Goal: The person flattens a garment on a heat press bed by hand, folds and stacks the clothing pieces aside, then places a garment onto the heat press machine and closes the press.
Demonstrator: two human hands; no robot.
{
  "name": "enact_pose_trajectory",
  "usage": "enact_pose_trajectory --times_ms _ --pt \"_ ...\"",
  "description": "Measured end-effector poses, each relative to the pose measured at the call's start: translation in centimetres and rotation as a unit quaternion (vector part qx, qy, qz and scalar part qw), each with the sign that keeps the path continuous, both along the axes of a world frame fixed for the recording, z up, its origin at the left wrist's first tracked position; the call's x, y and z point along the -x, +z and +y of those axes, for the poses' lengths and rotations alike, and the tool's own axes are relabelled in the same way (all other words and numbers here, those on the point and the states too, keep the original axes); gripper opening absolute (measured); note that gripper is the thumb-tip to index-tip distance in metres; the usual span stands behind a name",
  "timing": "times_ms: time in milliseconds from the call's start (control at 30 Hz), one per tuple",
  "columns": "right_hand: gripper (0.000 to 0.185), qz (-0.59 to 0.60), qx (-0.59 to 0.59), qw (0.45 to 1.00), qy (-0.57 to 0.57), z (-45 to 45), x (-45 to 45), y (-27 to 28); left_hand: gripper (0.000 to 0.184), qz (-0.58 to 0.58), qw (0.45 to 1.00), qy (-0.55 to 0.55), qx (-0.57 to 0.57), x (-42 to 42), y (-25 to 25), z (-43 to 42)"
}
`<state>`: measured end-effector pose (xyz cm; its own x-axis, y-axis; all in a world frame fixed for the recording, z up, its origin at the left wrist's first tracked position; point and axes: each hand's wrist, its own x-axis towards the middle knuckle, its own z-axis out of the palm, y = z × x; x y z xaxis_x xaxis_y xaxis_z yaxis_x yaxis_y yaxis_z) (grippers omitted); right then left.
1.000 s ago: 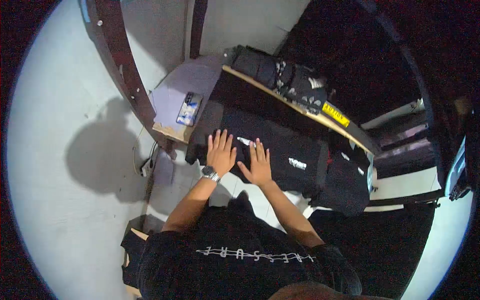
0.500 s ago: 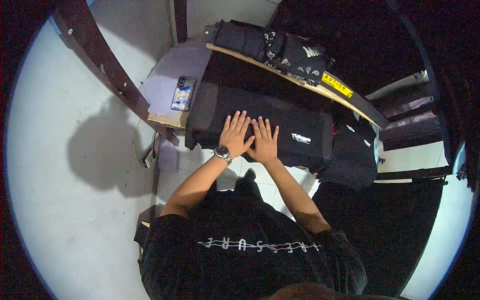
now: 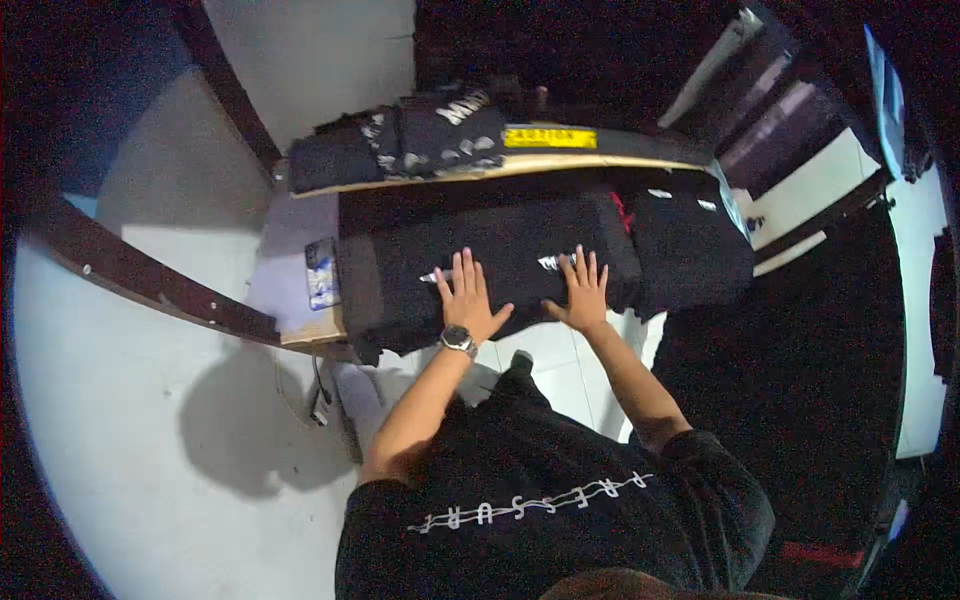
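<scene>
Our left grip [image 3: 467, 303] and right grip [image 3: 586, 302] have drifted apart, both splayed flat, so we're best pressing the black cloth [image 3: 518, 270] underneath evenly.

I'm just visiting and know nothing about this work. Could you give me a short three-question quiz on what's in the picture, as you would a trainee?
1. Multiple choice: what is worn on the wrist of the left hand?
A) a cloth band
B) a watch
C) nothing
2. True or false: the right hand is open, not clenched, over the dark cloth.
3. Fill in the blank: the yellow label beyond the cloth reads "____".

Key:
1. B, a watch.
2. True: it is spread out, palm down.
3. CAUTION.
</scene>
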<state>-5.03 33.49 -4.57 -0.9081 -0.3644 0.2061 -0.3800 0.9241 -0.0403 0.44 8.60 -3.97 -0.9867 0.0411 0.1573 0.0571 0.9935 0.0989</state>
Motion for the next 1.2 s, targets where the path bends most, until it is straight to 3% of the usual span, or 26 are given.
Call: enact_pose_trajectory --times_ms 33,133,333,400,433,467,567,600,667,733,867,900,1000,1200 --pt "0.1 0.01 0.004 1.0 0.003 0.7 0.3 0.1 0.098 0.006 1.0 0.0 0.029 0.0 -0.5 0.4" --pt "0.099 -0.024 0.01 1.0 0.01 1.8 0.7 -0.7 0.099 0.001 0.995 0.026 -0.095 -0.1 -0.6 2.1" --pt "0.103 -0.057 -0.024 0.998 -0.019 0.7 1.1 -1.5 0.091 0.018 0.983 -0.146 -0.107 3.1 0.6 8.7" --pt "0.102 0.121 -0.068 0.99 0.012 1.6 2.5 -4.9 0.092 0.058 0.976 -0.174 -0.114 4.5 0.0 10.9" --pt "0.1 0.042 -0.034 0.998 0.019 1.8 2.3 -3.8 0.094 -0.006 0.977 -0.179 -0.118 5.0 -0.5 11.4" --pt "0.097 -0.037 -0.002 0.999 0.03 2.1 2.0 -2.1 0.094 -0.011 0.978 -0.172 -0.119 5.2 -2.3 11.9" --pt "0.104 -0.069 -0.01 0.994 0.079 3.8 2.5 -0.9 0.093 -0.006 0.981 -0.15 -0.121 4.5 -2.1 12.3" --pt "0.106 -0.087 0.049 0.992 0.076 3.9 2.2 0.7 0.092 0.002 0.984 -0.144 -0.102 4.8 -2.1 12.2" --pt "0.1 -0.025 0.132 0.983 0.128 5.3 2.5 0.5 0.091 -0.002 0.992 -0.113 -0.063 4.3 -0.6 11.9" --pt "0.095 -0.014 0.099 0.987 0.127 6.4 2.5 0.1 0.092 -0.016 0.994 -0.111 0.003 4.4 -0.6 11.7" --pt "0.087 -0.036 0.073 0.985 0.15 7.2 3.7 -1.9 0.096 0.001 0.996 -0.081 -0.021 4.7 -1.3 12.7" --pt "0.086 -0.046 0.077 0.985 0.146 7.1 3.8 -1.6 0.095 -0.031 0.994 -0.063 -0.08 4.7 -1.4 13.1" --pt "0.085 -0.103 0.097 0.983 0.114 6.3 3.5 0.9 0.099 -0.023 0.999 -0.014 -0.024 4.8 -0.8 14.8" --pt "0.106 -0.117 0.023 0.973 0.197 6.2 5.7 -0.7 0.108 -0.037 0.999 -0.024 -0.005 6.1 -0.7 15.4"
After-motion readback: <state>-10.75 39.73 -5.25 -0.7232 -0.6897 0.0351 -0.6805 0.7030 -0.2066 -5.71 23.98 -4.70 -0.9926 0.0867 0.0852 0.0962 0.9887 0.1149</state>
